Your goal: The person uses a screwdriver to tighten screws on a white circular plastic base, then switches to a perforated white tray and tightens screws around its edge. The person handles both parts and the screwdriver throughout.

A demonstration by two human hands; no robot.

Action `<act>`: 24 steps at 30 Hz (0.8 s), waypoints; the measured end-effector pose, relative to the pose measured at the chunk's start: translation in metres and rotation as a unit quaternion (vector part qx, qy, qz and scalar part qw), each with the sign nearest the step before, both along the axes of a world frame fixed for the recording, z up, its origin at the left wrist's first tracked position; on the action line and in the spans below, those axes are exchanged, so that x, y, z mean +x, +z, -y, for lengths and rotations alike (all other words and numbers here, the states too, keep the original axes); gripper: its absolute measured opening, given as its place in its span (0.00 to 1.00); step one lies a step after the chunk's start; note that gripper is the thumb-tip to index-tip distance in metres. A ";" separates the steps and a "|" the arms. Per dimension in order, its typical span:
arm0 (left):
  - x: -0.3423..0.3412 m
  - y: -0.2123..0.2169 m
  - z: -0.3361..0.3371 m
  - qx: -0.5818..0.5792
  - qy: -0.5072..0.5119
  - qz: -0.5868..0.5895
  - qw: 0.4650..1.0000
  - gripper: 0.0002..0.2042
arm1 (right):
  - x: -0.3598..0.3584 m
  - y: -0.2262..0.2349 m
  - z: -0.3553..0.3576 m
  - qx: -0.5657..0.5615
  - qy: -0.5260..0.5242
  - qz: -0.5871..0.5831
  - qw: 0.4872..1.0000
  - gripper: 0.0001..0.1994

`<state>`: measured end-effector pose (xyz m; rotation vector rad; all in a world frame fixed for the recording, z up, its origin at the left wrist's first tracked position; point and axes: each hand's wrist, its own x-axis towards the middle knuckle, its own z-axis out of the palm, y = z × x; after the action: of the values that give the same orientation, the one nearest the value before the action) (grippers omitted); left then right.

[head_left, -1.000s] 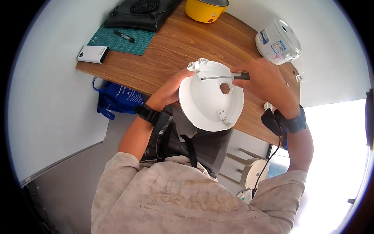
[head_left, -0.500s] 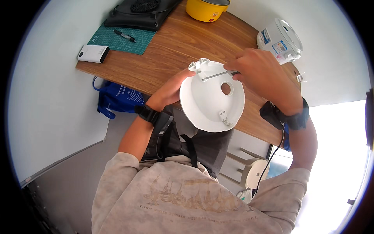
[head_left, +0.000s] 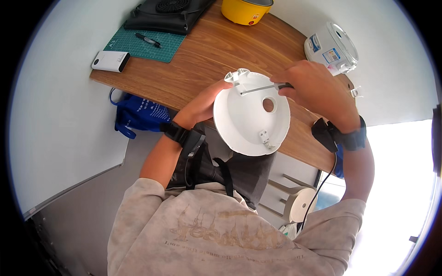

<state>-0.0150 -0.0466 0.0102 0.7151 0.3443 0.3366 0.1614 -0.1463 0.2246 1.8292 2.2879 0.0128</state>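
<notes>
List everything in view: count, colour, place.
Shell: 1, white, centre
Screwdriver: 1, grey, over shell
Pot: 1, yellow, top
Lidded appliance: 1, white, table right
Mat: 1, green, table left
Pen: 1, black, on mat
Vented stand: 1, black, upper left
Device: 1, white-black, near mat
Bag: 1, blue, mid left
Table: 1, brown, upper middle
Stool: 1, beige, lower right
Straps: 2, black, flanking shell
Left grip: 1, bare, holding shell
Right grip: 1, bare, holding screwdriver

Left hand (head_left: 206, 104) gripping, right hand (head_left: 309, 83) curled with its back upward, forearms (head_left: 159, 158) angled inward
</notes>
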 end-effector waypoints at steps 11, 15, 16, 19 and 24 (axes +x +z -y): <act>0.002 0.000 0.002 0.018 -0.007 0.005 1.000 0.31 | -0.004 -0.012 -0.006 -0.003 0.062 0.047 0.997 0.07; 0.006 0.001 0.001 0.029 -0.002 0.019 0.999 0.32 | -0.011 -0.009 -0.007 -0.054 0.035 0.044 0.997 0.05; 0.005 0.002 0.002 0.034 -0.002 0.020 0.999 0.32 | -0.014 -0.009 -0.006 -0.057 0.036 0.051 0.996 0.06; 0.003 0.000 0.004 0.044 0.012 0.013 0.999 0.33 | -0.021 -0.014 0.000 -0.014 0.050 -0.028 0.998 0.03; 0.003 0.007 0.009 0.058 0.028 0.018 0.998 0.33 | -0.027 -0.015 -0.003 -0.075 -0.048 -0.046 0.995 0.05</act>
<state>-0.0116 -0.0560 0.0173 0.8133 0.3137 0.4253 0.1340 -0.1433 0.2094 1.8950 2.1909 -0.2555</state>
